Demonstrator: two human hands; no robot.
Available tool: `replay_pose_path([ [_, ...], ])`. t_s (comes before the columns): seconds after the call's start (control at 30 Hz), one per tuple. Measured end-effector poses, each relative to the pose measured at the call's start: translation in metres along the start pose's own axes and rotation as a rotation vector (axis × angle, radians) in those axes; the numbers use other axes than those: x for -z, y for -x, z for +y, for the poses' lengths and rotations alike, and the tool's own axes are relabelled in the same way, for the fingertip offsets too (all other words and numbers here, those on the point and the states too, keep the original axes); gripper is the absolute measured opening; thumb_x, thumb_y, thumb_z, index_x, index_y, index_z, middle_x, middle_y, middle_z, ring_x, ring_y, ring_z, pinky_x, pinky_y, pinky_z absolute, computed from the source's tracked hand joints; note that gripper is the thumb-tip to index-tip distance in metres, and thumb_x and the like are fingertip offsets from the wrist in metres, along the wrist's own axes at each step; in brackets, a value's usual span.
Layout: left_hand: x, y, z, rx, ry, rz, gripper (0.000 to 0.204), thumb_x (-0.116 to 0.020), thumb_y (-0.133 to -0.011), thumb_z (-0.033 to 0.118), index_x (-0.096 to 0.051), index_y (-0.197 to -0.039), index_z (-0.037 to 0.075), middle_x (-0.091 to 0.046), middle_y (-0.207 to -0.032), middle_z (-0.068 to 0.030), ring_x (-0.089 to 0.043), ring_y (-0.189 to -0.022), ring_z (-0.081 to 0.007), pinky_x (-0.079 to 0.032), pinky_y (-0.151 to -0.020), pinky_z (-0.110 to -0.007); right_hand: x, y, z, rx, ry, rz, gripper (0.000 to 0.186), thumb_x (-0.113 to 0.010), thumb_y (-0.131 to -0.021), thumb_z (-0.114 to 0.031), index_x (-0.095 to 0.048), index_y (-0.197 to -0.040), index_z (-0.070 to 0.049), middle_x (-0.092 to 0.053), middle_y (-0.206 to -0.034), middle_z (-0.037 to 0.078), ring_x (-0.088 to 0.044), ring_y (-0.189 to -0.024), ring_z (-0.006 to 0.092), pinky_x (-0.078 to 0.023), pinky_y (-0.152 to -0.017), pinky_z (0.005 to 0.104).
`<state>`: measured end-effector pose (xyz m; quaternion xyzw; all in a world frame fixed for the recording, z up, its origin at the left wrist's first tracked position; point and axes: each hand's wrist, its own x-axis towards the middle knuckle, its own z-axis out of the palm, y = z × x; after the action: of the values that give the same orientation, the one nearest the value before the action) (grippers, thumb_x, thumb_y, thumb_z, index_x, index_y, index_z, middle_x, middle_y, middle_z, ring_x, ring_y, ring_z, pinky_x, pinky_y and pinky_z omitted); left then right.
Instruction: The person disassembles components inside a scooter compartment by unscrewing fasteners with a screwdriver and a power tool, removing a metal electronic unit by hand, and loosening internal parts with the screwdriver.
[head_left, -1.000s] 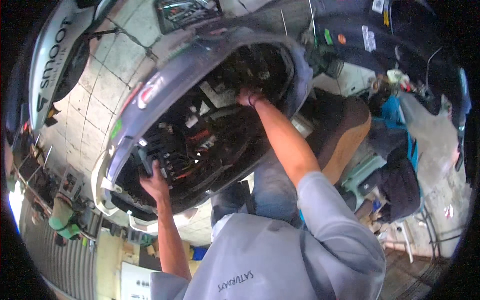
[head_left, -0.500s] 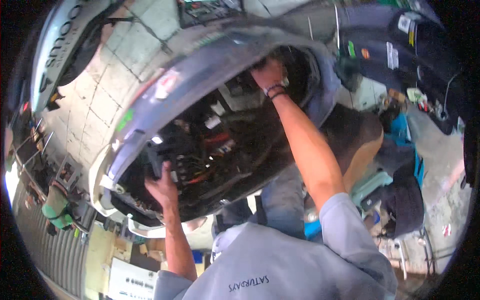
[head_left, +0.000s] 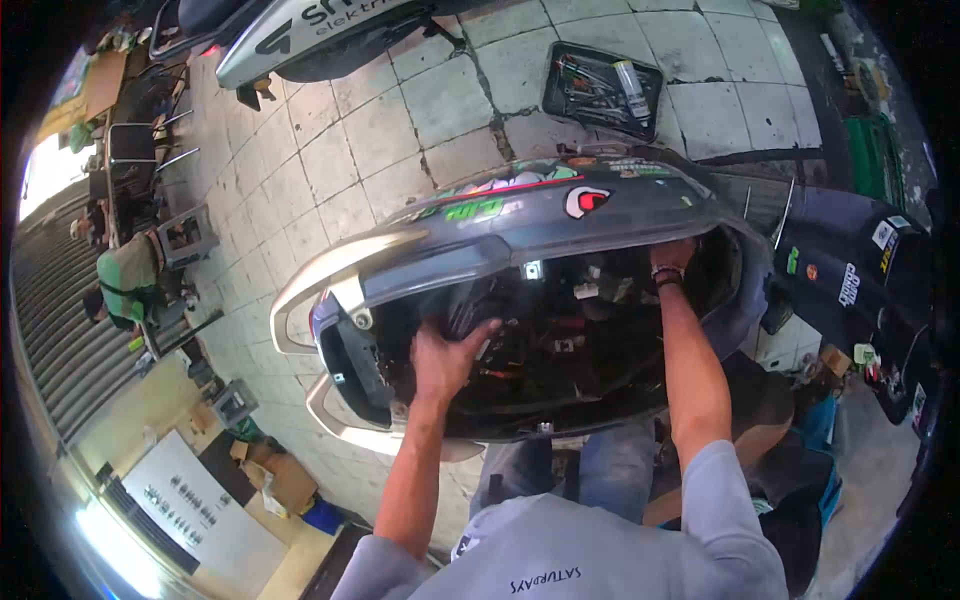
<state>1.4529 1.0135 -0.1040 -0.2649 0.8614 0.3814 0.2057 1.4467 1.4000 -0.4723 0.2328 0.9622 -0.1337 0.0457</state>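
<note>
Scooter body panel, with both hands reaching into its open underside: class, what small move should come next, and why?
Probably a small lift of the scooter body panel away from the wiring inside. The left hand lies flat against the inner edge near the dark parts, and the right hand is tucked under the far rim, so both already brace it. Whether either grip is closed cannot be told.

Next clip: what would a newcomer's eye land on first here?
The big grey scooter body panel with bright stickers fills the middle, its open underside showing dark wiring. Both hands are inside it: the left hand at centre-left, the right hand up under the right rim. A black tool tray lies on the tiled floor behind.
</note>
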Motion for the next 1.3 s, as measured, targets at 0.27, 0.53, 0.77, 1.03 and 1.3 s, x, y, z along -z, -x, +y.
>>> replay_pose_path([
  [0.27,0.006,-0.024,0.019,-0.158,0.006,-0.302,0.062,-0.092,-0.074,0.023,-0.065,-0.121,-0.008,-0.074,-0.114,-0.0187,-0.07,-0.104,-0.0234,-0.052,-0.097,-0.038,-0.008,-0.012,0.027,-0.038,-0.382,-0.041,0.063,-0.075,-0.083,-0.033,-0.062,-0.138,-0.004,-0.067,-0.133,0.021,-0.064,-0.122,0.0371,-0.054,-0.1,0.0491],
  [0.53,0.021,0.022,0.02,-0.101,-0.222,-0.001,0.066,-0.096,-0.067,0.026,-0.063,-0.113,-0.008,-0.074,-0.098,-0.0169,-0.07,-0.088,-0.0238,-0.056,-0.086,-0.037,0.072,0.026,-0.07,-0.387,-0.398,0.053,0.058,-0.073,-0.069,-0.011,-0.07,-0.126,-0.001,-0.072,-0.122,0.023,-0.069,-0.114,0.0408,-0.055,-0.097,0.0473],
  [0.77,0.019,0.037,-0.01,-0.036,-0.171,0.227,0.082,-0.096,-0.069,0.03,-0.052,-0.122,-0.014,-0.069,-0.109,-0.0237,-0.067,-0.097,-0.0286,-0.054,-0.091,-0.039,0.07,0.022,-0.037,-0.301,-0.617,0.06,0.054,-0.076,-0.083,-0.017,-0.066,-0.133,0.001,-0.07,-0.128,0.022,-0.068,-0.119,0.0325,-0.053,-0.099,0.0436],
  [1.03,0.019,0.046,0.007,0.098,-0.068,0.328,0.106,-0.09,-0.071,0.046,-0.043,-0.139,-0.021,-0.063,-0.124,-0.0384,-0.063,-0.121,-0.0469,-0.049,-0.104,-0.045,0.233,0.123,-0.134,-0.204,-0.955,-0.256,0.025,-0.073,-0.097,-0.022,-0.07,-0.108,0.0,-0.075,-0.099,0.01,-0.069,-0.092,0.0209,-0.053,-0.085,0.0359],
  [1.3,0.015,0.051,0.041,0.252,-0.213,0.34,0.088,-0.091,-0.072,0.047,-0.056,-0.127,-0.012,-0.07,-0.118,-0.028,-0.069,-0.11,-0.0369,-0.051,-0.098,-0.045,0.246,0.206,-0.268,0.04,-0.85,-0.472,0.023,-0.064,-0.096,-0.011,-0.07,-0.114,0.001,-0.073,-0.102,0.021,-0.07,-0.096,0.0399,-0.055,-0.085,0.0433],
])
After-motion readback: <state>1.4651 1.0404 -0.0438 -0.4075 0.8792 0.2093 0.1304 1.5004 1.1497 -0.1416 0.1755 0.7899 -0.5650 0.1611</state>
